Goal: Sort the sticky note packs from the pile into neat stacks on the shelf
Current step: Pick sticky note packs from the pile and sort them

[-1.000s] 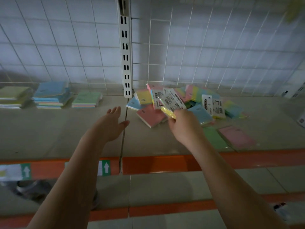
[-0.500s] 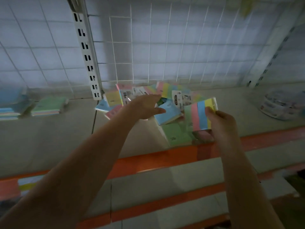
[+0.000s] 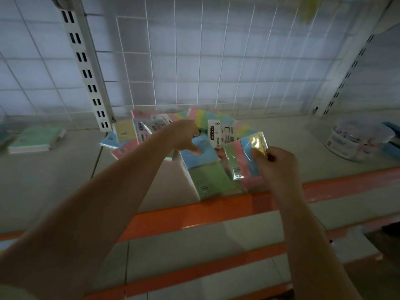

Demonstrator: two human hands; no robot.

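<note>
My right hand [image 3: 275,163] pinches a cellophane-wrapped sticky note pack striped green, pink, blue and yellow [image 3: 245,156] by its right edge, thumb on the glossy face, holding it up just above the front of the grey shelf [image 3: 54,180]. Its long axis runs from lower left to upper right, tilted toward me. My left hand [image 3: 186,135] reaches into the jumbled pile of pastel sticky note packs [image 3: 207,126], fingers curled down onto a light blue square pack [image 3: 200,152]; I cannot tell whether it grips it yet. The pile lies straight ahead against the wire grid, the left hand nearer to it. The neat green-topped stack [image 3: 35,139] sits well apart to the left, so both packs have to travel that way. Since half a second ago my left hand has dropped lower onto the blue pack, and the striped pack has tilted further.
</note>
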